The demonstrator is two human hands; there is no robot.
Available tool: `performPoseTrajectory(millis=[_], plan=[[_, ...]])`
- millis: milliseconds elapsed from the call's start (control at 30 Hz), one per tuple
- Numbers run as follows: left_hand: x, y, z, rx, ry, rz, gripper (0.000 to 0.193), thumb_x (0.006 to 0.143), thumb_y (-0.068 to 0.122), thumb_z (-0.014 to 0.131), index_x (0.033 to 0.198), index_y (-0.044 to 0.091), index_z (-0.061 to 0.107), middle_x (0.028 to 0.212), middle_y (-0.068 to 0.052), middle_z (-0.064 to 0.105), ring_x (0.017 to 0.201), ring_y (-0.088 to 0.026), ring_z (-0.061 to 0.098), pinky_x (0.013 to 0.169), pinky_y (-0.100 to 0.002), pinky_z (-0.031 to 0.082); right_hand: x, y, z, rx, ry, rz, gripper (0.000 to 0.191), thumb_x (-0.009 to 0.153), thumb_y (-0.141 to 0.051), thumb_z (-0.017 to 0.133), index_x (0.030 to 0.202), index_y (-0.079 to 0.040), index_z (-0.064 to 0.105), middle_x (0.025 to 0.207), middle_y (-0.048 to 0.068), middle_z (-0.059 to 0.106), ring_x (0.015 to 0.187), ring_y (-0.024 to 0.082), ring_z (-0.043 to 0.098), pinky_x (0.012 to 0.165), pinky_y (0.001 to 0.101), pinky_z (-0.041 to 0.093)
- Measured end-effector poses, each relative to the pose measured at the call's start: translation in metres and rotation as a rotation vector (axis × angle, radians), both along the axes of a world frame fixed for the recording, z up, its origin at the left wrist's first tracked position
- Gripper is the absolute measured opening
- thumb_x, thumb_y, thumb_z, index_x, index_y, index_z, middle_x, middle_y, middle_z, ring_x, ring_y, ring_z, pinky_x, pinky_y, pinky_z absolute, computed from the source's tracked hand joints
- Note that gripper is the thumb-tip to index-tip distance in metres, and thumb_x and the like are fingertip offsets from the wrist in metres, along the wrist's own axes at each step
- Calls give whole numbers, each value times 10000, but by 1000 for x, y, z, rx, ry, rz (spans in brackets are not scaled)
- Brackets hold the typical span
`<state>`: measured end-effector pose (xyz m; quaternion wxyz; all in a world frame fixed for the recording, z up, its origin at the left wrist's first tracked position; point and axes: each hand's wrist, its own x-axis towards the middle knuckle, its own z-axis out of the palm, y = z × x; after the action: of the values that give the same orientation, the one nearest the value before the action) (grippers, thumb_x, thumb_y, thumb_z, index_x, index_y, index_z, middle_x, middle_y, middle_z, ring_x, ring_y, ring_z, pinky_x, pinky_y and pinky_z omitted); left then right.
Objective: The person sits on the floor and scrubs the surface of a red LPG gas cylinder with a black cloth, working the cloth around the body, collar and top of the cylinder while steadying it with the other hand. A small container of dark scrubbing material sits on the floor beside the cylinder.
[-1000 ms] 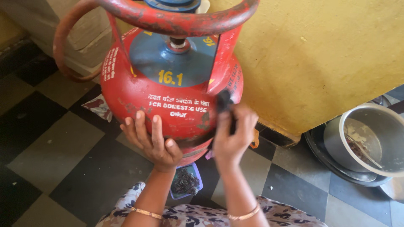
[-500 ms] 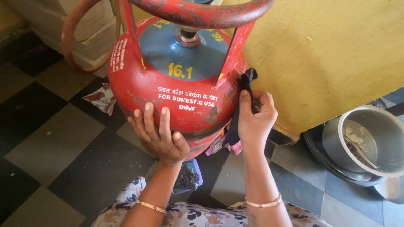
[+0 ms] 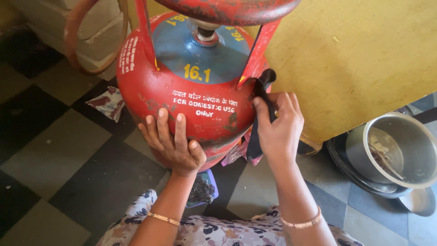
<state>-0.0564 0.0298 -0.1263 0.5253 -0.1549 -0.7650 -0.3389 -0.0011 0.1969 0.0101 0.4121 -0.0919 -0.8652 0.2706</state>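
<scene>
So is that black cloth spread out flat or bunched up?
Bunched up. The black cloth is gathered into a narrow strip in the right hand, pressed against the red gas cylinder, its end hanging below.

One red steel gas cylinder (image 3: 191, 95), one black cloth (image 3: 260, 114), two bare hands, two thin gold bangles, one round steel pot (image 3: 400, 150), one crumpled printed wrapper (image 3: 108, 102).

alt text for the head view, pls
A person's right hand presses a dark cloth against a red gas cylinder while the left hand lies flat on its side. A steel pot sits on the checkered floor beside a yellow wall.
</scene>
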Motion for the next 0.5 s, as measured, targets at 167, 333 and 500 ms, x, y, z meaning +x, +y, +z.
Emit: performPoseTrajectory(millis=[167,333,500], plan=[[-3,-2,-6,-12,16,2,538,1126,414,242,1492,117,501,1583,-181,414,1528,-419,295,1287,-655,212,9,-3,5,138,-40,-58,203,914,-149,798,965,2,672,916,143,635,781,298,642,708,399,508],[-6,-2,-9,-27,30,21,541,1121,413,242,1499,117,492,1583,-189,414,1524,-423,297,1273,-664,211,9,-5,8,161,-78,-113,206,908,-162,811,971,-11,686,913,142,644,752,305,653,691,404,513],[-6,-2,-11,-23,21,1,541,1121,414,246,1509,121,483,1586,-191,403,1532,-423,287,1281,-663,203,10,-10,9,192,-50,-101,188,921,-168,813,972,-34,691,949,125,659,780,288,674,699,387,527]])
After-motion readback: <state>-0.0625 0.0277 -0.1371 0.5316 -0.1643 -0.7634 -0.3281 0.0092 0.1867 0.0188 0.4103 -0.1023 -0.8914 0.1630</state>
